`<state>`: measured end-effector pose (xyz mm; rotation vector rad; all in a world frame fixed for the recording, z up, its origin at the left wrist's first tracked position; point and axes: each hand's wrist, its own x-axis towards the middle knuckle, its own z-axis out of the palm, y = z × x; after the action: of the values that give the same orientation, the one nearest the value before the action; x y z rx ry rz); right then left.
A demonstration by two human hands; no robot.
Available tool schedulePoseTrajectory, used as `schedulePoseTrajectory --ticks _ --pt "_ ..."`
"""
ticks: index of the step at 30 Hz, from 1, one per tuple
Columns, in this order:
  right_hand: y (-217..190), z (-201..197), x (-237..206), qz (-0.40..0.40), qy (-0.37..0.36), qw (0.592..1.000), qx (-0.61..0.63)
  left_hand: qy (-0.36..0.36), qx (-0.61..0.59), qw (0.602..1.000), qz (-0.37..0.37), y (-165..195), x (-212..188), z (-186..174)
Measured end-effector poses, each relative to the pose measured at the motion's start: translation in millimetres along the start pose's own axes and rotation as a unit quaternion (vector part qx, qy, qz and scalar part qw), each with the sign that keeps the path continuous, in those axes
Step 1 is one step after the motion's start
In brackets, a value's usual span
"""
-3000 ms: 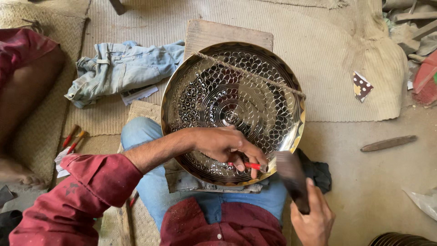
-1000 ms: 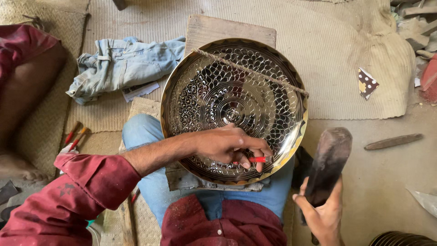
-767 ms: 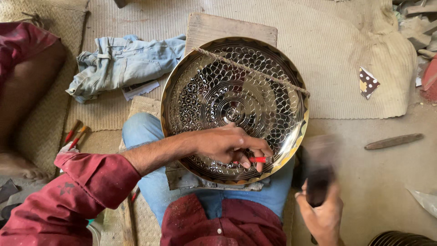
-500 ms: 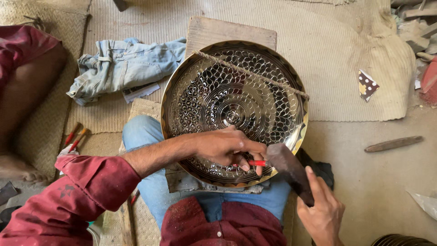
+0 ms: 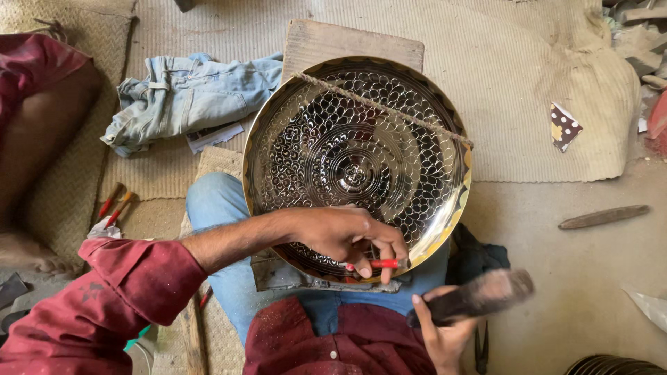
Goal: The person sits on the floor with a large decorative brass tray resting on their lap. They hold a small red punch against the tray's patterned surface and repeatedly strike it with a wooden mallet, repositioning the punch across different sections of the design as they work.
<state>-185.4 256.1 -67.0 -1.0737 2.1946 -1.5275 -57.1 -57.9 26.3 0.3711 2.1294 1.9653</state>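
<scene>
Up close, shiny scale-patterned brass plate point(image 5: 358, 156); left hand point(image 5: 344, 232) pinches red-handled punch point(image 5: 379, 264), right hand point(image 5: 441, 333) grips blurred mallet point(image 5: 479, 295)

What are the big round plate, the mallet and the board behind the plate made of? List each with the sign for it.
Round plate: likely brass, polished; golden rim and mirror-bright embossed scale pattern.
Mallet, in the right hand: probably wood; dark, matte, though blurred.
Board: wood, unfinished; pale, dull, grainy surface.

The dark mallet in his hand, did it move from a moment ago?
Yes. The dark mallet swung back from the brass tray rim, now lying lower right in the right hand.
</scene>
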Motion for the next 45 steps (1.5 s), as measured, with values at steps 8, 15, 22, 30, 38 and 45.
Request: schedulePoseTrajectory --ticks 8,15,22,30,38,45 --pt "-10 -26 -14 0.012 0.071 0.99 0.124 -0.056 -0.059 0.997 0.012 -4 -1 -4" --pt "-22 -35 -7 -0.203 0.021 0.902 -0.381 -0.072 -0.041 0.995 0.047 -7 0 -7" --pt "-6 -45 -10 -0.126 -0.002 0.959 -0.254 -0.071 -0.033 0.995 0.057 -8 2 -6" --pt "-27 -52 16 -0.211 -0.061 0.904 -0.367 -0.041 -0.02 0.999 -0.005 -8 3 -4" --pt "-30 -54 25 0.034 -0.056 0.996 -0.061 -0.02 0.012 0.998 0.059 -13 4 -1" --pt "-29 -59 34 0.109 -0.07 0.987 0.094 -0.015 0.025 0.995 0.1 -10 2 -3"
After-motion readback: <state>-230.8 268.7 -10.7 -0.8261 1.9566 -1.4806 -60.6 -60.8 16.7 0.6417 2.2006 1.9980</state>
